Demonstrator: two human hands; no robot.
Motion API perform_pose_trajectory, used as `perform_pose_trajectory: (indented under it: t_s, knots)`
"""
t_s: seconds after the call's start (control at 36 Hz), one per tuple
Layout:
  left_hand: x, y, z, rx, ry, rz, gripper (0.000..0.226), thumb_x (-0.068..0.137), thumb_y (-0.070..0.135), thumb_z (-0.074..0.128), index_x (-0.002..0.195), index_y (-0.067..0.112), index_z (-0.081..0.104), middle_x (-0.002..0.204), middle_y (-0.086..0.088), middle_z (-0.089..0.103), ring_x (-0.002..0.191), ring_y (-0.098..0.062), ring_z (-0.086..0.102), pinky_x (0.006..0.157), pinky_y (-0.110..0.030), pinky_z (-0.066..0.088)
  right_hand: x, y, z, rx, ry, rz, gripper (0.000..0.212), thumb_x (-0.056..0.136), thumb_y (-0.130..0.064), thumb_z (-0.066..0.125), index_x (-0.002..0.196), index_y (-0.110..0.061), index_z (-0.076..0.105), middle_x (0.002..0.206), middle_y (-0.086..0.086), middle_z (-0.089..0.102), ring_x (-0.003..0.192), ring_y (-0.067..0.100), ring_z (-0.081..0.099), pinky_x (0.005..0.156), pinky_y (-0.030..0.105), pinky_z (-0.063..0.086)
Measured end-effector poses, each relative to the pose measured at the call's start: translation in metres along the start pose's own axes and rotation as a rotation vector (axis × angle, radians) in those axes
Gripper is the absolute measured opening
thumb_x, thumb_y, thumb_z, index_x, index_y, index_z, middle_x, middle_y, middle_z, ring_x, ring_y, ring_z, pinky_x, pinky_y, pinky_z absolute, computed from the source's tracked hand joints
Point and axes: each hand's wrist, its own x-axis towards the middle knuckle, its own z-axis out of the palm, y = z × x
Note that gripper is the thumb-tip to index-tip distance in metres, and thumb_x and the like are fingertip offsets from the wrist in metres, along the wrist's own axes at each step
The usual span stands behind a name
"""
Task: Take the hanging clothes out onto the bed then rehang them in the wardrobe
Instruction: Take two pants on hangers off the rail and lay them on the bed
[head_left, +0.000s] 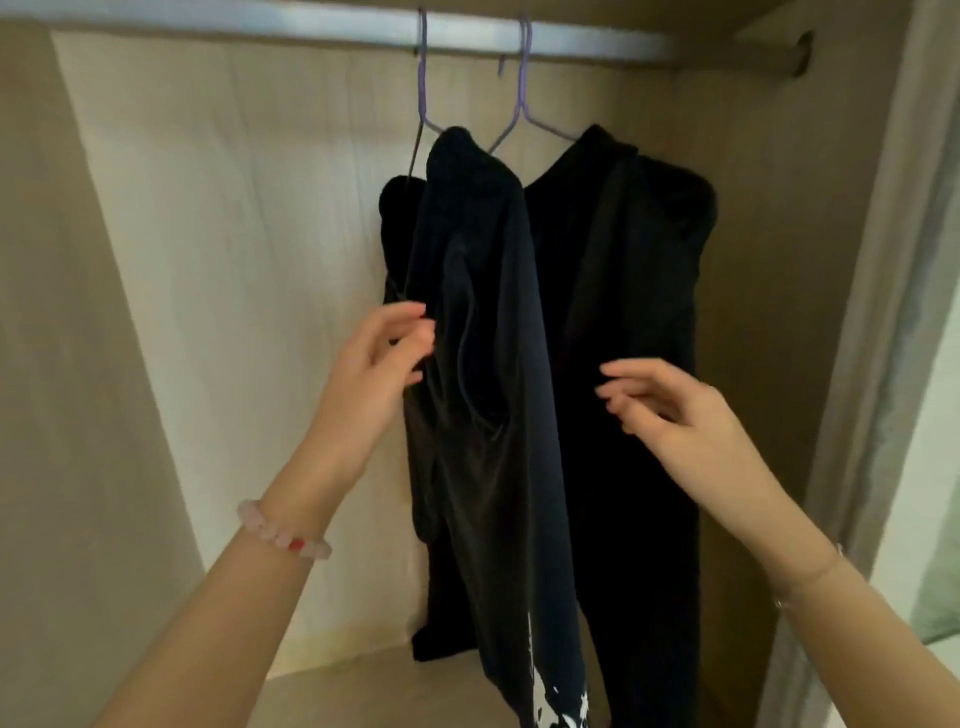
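Observation:
Two dark garments hang from purple wire hangers on the wardrobe rail (311, 23). The nearer one, a dark navy garment (483, 364) with a white print near its hem, hangs on the left hanger (423, 78). A black garment (639, 260) hangs behind it to the right, on the second hanger (523, 78). My left hand (374, 374) is at the navy garment's left edge, fingertips touching the fabric, fingers loosely apart. In front of the black garment, my right hand (670, 410) hovers with fingers curled and apart, holding nothing.
Beige wardrobe walls enclose the space: back panel (234, 260), left side (52, 364), right side (769, 260). The wardrobe floor (363, 691) lies below the hems. A door frame (893, 312) runs down the right edge. The rail left of the hangers carries nothing.

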Motion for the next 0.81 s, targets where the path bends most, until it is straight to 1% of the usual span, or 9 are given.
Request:
perform_pose_trajectory:
  t_s: [0.14,0.22,0.25,0.33,0.39,0.47,0.56,0.72,0.81]
  knots:
    - [0.065,0.058,0.012,-0.078,-0.006,0.017,0.029,0.093,0.035,0.047,0.118,0.022,0.051,0.104,0.014,0.056,0.11,-0.01,0.054,0.1,-0.033,0.044,0.064,-0.039,-0.019,-0.062,0.024,-0.161,0.029,0.091,-0.018,0.055,0.119,-0.023,0.059,0.108,-0.007,0.066,0.1,0.006,0.062,0.091,0.027,0.05]
    - [0.099,0.076,0.017,-0.092,-0.012,-0.034,0.025,0.091,0.036,0.048,0.108,0.02,0.057,0.096,0.014,0.058,0.091,-0.002,0.058,0.073,-0.012,0.051,0.098,-0.058,-0.027,-0.129,0.081,-0.269,0.03,0.09,-0.017,0.056,0.119,-0.023,0.059,0.108,-0.007,0.066,0.101,0.005,0.061,0.091,0.02,0.046]
    - [0.109,0.079,0.018,-0.05,-0.01,-0.05,0.035,0.087,0.038,0.052,0.115,0.017,0.056,0.105,0.009,0.06,0.092,-0.004,0.058,0.064,-0.012,0.049,0.109,-0.063,-0.029,-0.165,0.115,-0.305,0.03,0.089,-0.016,0.056,0.118,-0.023,0.059,0.108,-0.006,0.066,0.103,0.006,0.061,0.091,0.016,0.044]
    - [0.13,0.081,0.02,0.072,0.022,-0.147,0.072,0.08,0.038,0.06,0.141,0.012,0.032,0.137,-0.003,0.044,0.117,-0.02,0.05,0.073,-0.023,0.04,0.142,-0.075,-0.034,-0.321,0.203,-0.361,0.035,0.087,-0.018,0.055,0.121,-0.024,0.057,0.116,-0.003,0.064,0.112,0.012,0.057,0.097,0.027,0.045]
    - [0.14,0.081,0.021,0.051,-0.056,-0.234,0.055,0.082,0.032,0.058,0.13,0.01,0.046,0.125,-0.005,0.055,0.105,-0.02,0.056,0.068,-0.025,0.041,0.162,-0.079,-0.035,-0.448,0.244,-0.319,0.041,0.087,-0.021,0.054,0.128,-0.022,0.052,0.125,0.002,0.059,0.119,0.021,0.053,0.1,0.035,0.043]
    - [0.146,0.087,0.026,-0.05,-0.151,-0.305,0.009,0.084,0.019,0.052,0.087,0.012,0.057,0.09,-0.004,0.059,0.08,-0.017,0.056,0.066,-0.026,0.045,0.185,-0.082,-0.031,-0.598,0.289,-0.234,0.048,0.088,-0.02,0.051,0.136,-0.016,0.044,0.134,0.01,0.05,0.124,0.03,0.045,0.095,0.034,0.04]
    - [0.156,0.089,0.031,-0.008,-0.156,-0.293,0.016,0.083,0.023,0.057,0.092,0.01,0.056,0.095,-0.008,0.056,0.086,-0.021,0.055,0.079,-0.032,0.045,0.203,-0.083,-0.028,-0.63,0.236,-0.108,0.048,0.088,-0.019,0.051,0.135,-0.011,0.044,0.133,0.015,0.05,0.12,0.034,0.048,0.086,0.035,0.041]
    - [0.169,0.09,0.035,-0.027,-0.182,-0.274,0.015,0.083,0.012,0.062,0.097,0.008,0.059,0.093,-0.005,0.061,0.08,-0.017,0.06,0.066,-0.028,0.05,0.226,-0.084,-0.033,-0.579,0.154,0.018,0.037,0.085,-0.017,0.053,0.121,-0.009,0.057,0.12,0.013,0.06,0.107,0.035,0.056,0.08,0.032,0.042]
    - [0.174,0.086,0.034,-0.113,-0.131,-0.273,0.014,0.081,0.002,0.056,0.094,0.006,0.057,0.092,-0.005,0.06,0.075,-0.016,0.057,0.063,-0.028,0.048,0.232,-0.089,-0.036,-0.328,-0.001,0.04,0.028,0.082,-0.017,0.06,0.11,-0.015,0.067,0.106,0.008,0.066,0.097,0.025,0.061,0.072,0.025,0.047]
